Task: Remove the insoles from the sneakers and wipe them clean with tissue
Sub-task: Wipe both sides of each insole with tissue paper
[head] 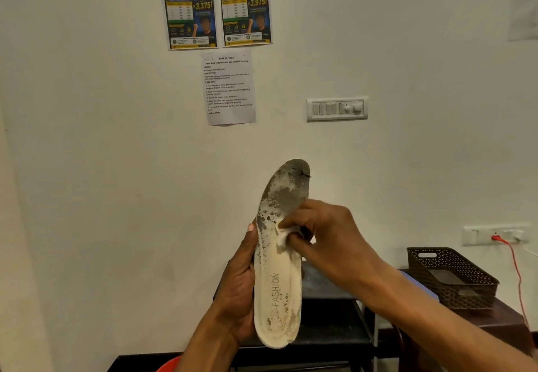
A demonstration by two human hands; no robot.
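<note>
Your left hand [237, 293] wraps around the lower left edge of the insole [278, 258], thumb up along its side and fingers closed behind it, holding it upright in front of the wall [116, 168]. The insole stands nearly vertical with its heel end low and its toe end high. The word FASHION runs lengthwise along its cream lower half; the upper half is grey and blotchy, and dark specks scatter over the heel.

Just right of that, your right hand [326, 235] comes in from the lower right with its fingers pinched shut on a small wad of white tissue [283, 233], which is pressed against the middle of the insole where the cream part meets the grey.

On the wall above the insole hang two dark posters [217, 6] reading HUSTLE EARN, with a printed sheet [229, 88] under them. To the right of the sheet sits a white switch panel [337, 108]. Lower and farther right, a dark perforated basket [451, 277] rests on a dark surface, and behind it a red cable [516, 272] hangs from a wall socket [496, 235]. Below your hands stands a black rack [326, 339], partly hidden by your arms.
</note>
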